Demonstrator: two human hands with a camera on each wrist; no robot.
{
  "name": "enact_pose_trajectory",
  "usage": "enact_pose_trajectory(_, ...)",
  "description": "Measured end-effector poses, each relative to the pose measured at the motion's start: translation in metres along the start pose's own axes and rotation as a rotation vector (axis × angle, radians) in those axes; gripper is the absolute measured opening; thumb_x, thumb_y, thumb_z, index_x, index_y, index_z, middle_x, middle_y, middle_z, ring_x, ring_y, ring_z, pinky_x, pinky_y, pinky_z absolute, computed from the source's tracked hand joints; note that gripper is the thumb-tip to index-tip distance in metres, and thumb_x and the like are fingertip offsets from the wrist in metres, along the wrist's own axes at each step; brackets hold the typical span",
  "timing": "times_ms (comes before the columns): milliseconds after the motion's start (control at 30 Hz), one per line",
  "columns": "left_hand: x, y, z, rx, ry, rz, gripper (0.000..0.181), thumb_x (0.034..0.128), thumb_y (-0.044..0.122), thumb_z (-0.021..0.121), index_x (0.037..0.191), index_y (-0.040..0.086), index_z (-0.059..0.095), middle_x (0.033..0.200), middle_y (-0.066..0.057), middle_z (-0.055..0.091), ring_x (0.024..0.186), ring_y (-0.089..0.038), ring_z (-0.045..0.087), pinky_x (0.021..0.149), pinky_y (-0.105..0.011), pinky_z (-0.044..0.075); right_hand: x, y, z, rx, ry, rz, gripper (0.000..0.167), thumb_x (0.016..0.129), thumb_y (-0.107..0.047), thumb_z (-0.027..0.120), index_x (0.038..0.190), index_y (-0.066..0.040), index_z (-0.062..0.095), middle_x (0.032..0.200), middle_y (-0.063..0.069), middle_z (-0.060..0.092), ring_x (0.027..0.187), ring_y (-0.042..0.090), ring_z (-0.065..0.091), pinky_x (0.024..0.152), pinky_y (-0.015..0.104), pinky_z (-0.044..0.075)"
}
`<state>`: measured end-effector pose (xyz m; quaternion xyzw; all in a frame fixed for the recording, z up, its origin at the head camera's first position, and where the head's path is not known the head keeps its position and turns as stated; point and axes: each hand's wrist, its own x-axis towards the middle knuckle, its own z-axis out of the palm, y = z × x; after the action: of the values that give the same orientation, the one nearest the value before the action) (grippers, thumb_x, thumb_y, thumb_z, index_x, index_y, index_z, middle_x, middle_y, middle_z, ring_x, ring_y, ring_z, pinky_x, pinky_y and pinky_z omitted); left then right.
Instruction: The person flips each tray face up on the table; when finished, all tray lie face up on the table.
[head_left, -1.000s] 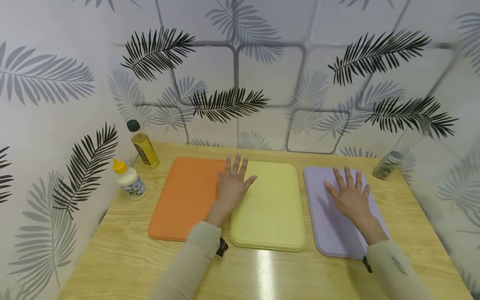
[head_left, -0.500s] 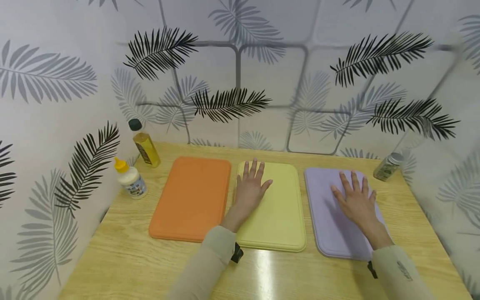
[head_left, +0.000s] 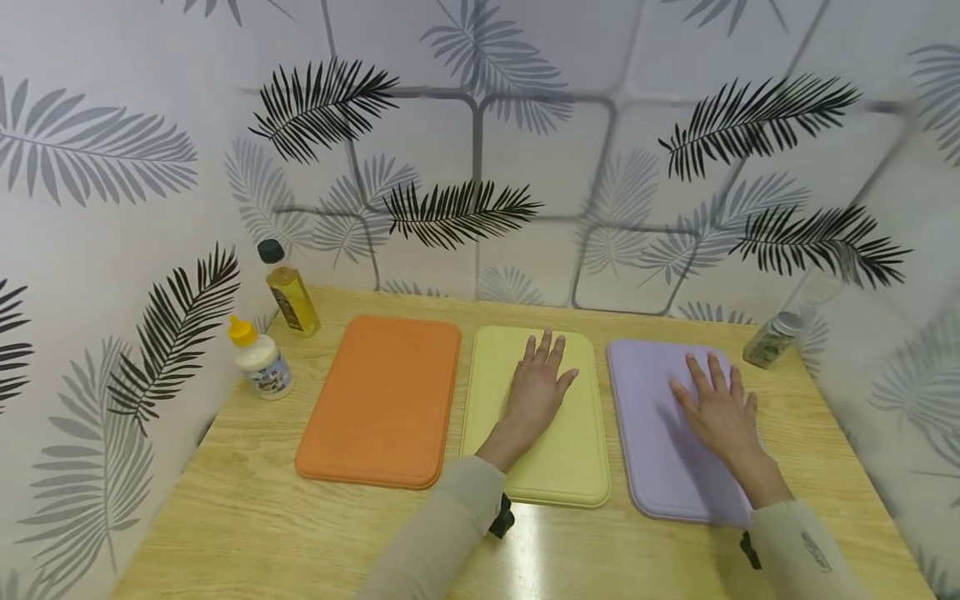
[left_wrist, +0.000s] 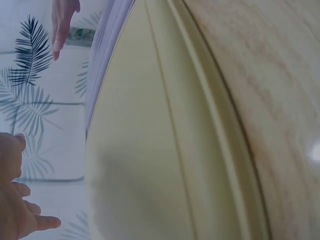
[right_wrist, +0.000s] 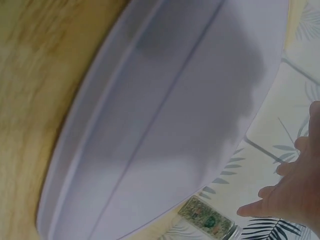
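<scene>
My left hand [head_left: 534, 398] is held flat over the yellow mat [head_left: 491, 358], fingers straight and a little spread. In the left wrist view a gap shows between that hand [left_wrist: 17, 195] and the yellow surface [left_wrist: 135, 125]. Over the purple mat [head_left: 645, 400] my right hand [head_left: 722, 417] hovers, fingers spread; its shadow falls on the purple surface in the right wrist view. Neither hand holds anything. An orange mat [head_left: 382, 400] lies to the left of the yellow one. The mats look like flat rounded rectangles with raised borders.
At the left back stand an oil bottle [head_left: 293, 302] with a dark cap and a white bottle [head_left: 262, 364] with a yellow nozzle. A small jar [head_left: 771, 342] with a grey lid stands at the right back. A leaf-patterned wall [head_left: 540, 258] borders the wooden table [head_left: 247, 517].
My left hand has moved right, from the gap between the orange and yellow mats to over the yellow mat. My right hand has shifted slightly right and nearer to me.
</scene>
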<state>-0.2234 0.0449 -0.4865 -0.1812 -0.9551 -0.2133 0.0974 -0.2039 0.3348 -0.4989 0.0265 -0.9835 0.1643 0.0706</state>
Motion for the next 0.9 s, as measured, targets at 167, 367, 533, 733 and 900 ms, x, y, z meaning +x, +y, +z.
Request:
enact_pose_trajectory(167,-0.003,0.008,0.011,-0.037,-0.020,0.000,0.060,0.1014,0.038,0.042,0.150,0.004,0.030,0.154,-0.017,0.027,0.140,-0.038,0.026,0.106,-0.049,0.037,-0.005,0.005,0.000,-0.001,0.008,0.015,0.063,0.103,-0.048,0.031,0.153,-0.011,0.022,0.154,0.029,0.015,0.133,0.062,0.011,0.093,0.083,0.011)
enact_pose_trajectory(367,-0.003,0.021,0.019,-0.121,-0.039,0.011,0.062,0.1007,0.034,0.047,0.148,-0.002,0.030,0.152,-0.021,0.030,0.141,-0.034,0.026,0.114,-0.040,0.023,-0.009,0.013,-0.002,0.009,-0.009,0.054,0.064,0.103,-0.048,0.029,0.153,-0.009,0.021,0.153,0.031,0.016,0.131,0.064,0.012,0.092,0.082,0.013)
enact_pose_trajectory(533,-0.003,0.037,0.025,-0.146,-0.094,-0.006,0.062,0.1003,0.033,0.049,0.149,0.000,0.029,0.154,-0.020,0.027,0.143,-0.032,0.024,0.116,-0.038,0.020,-0.012,0.019,-0.002,0.032,-0.046,0.088,0.066,0.103,-0.050,0.026,0.154,-0.009,0.017,0.154,0.031,0.012,0.132,0.063,0.009,0.093,0.083,0.011)
enact_pose_trajectory(733,-0.002,0.052,0.035,-0.230,-0.134,-0.035,0.062,0.1002,0.035,0.049,0.150,0.003,0.030,0.155,-0.019,0.026,0.143,-0.033,0.023,0.115,-0.038,0.023,-0.016,0.027,0.001,0.049,-0.070,0.118,0.066,0.103,-0.050,0.024,0.154,-0.008,0.016,0.153,0.031,0.011,0.132,0.063,0.008,0.092,0.083,0.011)
enact_pose_trajectory(900,-0.001,0.061,0.039,-0.255,-0.147,-0.034,0.064,0.0990,0.037,0.050,0.148,0.001,0.032,0.154,-0.019,0.028,0.142,-0.031,0.025,0.116,-0.037,0.022,-0.019,0.034,0.003,0.057,-0.082,0.136,0.067,0.103,-0.050,0.023,0.154,-0.008,0.014,0.153,0.031,0.011,0.132,0.063,0.008,0.092,0.083,0.012)
